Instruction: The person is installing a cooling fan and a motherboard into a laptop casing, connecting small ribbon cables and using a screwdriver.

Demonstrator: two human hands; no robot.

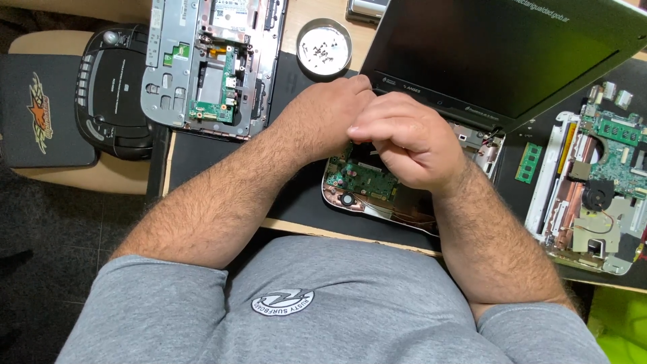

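Observation:
My left hand [322, 120] and my right hand [412, 145] meet over the open base of a small laptop [350, 185], whose green circuit board [369, 178] lies bare. The right hand's fingers are curled tight and cover the left hand's fingertips. Anything held between them is hidden. Just behind both hands, the laptop's dark screen [502, 54] stands tilted back.
A round metal dish of small screws [325, 46] sits behind my hands. A stripped grey laptop chassis [209, 61] lies at the back left, beside a black disc player [114, 87]. At the right are a dismantled board with a fan [600, 185] and a green memory stick [529, 162].

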